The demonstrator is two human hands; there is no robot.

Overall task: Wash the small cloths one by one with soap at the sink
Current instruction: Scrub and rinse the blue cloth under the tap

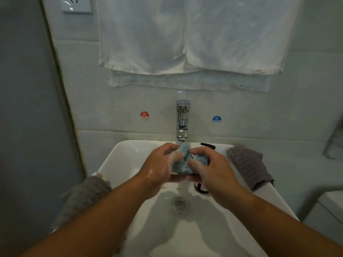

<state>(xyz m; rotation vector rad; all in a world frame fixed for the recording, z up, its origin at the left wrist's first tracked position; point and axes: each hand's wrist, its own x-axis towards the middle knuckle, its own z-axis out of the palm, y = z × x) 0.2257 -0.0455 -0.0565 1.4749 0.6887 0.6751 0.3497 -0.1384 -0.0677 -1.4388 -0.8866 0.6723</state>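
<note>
A small light-blue cloth [184, 164] is bunched up over the white sink [118, 160], just below the chrome tap [182, 121]. My left hand [159, 167] grips its left side and my right hand [209, 167] grips its right side; both hands carry soap foam. Water runs down toward the drain [179, 203]. A grey cloth [87, 195] hangs over the sink's left rim. A purple-grey cloth [249, 166] lies on the right rim.
White towels [187, 38] hang on the wall above the tap. Red hot [144, 115] and blue cold [216, 119] stickers flank the tap. A black object [207, 145] sits behind my right hand. A grey wall [27, 127] stands at left.
</note>
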